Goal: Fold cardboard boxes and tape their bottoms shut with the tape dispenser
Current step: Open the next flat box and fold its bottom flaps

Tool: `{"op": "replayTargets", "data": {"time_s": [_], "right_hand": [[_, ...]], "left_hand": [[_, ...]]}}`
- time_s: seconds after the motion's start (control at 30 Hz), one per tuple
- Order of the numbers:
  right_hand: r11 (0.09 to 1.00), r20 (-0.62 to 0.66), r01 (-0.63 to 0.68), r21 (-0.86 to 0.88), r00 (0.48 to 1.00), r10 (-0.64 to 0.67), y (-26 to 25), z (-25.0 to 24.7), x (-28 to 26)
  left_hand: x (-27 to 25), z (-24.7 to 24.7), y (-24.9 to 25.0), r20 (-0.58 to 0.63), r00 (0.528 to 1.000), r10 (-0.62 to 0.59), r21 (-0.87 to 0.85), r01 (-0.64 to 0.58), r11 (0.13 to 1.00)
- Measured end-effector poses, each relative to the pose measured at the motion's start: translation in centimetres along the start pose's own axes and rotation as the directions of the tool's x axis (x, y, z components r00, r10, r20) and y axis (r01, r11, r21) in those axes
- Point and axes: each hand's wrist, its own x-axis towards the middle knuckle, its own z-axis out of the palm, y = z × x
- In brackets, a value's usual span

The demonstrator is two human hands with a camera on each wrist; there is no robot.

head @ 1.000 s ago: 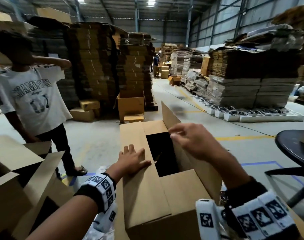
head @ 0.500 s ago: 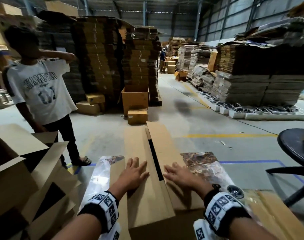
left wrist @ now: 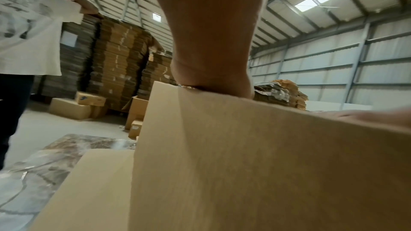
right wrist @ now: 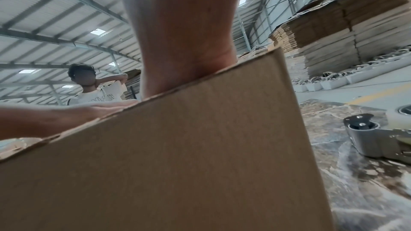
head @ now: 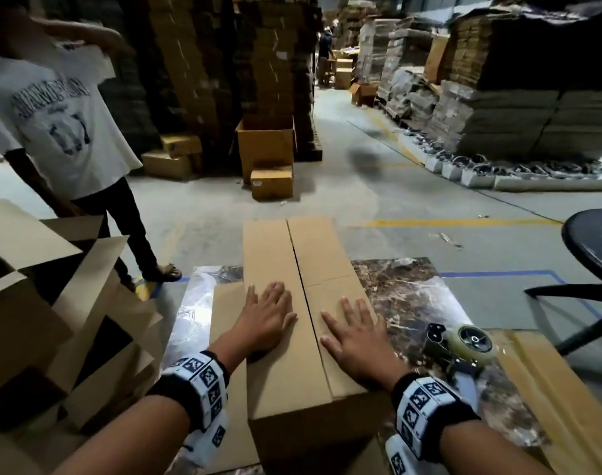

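the left hand (head: 270,318) and right hand (head: 356,341) lie flat with fingers spread, each pressing one top flap of the cardboard box (head: 292,341), either side of the centre seam, holding nothing. the box stands on the marble-patterned bench (head: 405,289). the tape dispenser (head: 459,347) lies on the bench just right of the box, untouched. more folded boxes (head: 46,320) sit at left, beside a standing person (head: 63,125).

We see the tape dispenser (right wrist: 378,140) cut by the right edge and the bystander's shirt (left wrist: 29,29) blurred.
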Motion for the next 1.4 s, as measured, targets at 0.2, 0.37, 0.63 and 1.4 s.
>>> {"op": "replayTargets", "data": {"time_s": [0.2,0.37,0.63,1.4], "right_hand": [[0.999,-0.049,0.009,0.043,0.999,-0.007,0.2,0.2,0.0],[0.981,-0.155,0.027,0.194,0.988,0.004,0.4,-0.3,-0.2],[0.545,0.135,-0.412,0.730,0.869,0.476,3.0,0.4,-2.0],[0.705,-0.176,0.131,0.697,0.984,-0.009,0.0,-15.6,-3.9]], "left_hand": [[-1.4,1.4,4.0,-0.100,0.988,0.116,-0.047,-0.121,0.992],[-3.3,2.1,6.0,-0.258,0.959,0.112,-0.007,-0.118,0.993],[-5.1,0.4,6.7,-0.005,0.822,-0.569,-0.354,0.531,0.770],[-9.2,-7.6,4.2,-0.065,0.627,-0.776,-0.849,0.375,0.374]]}}
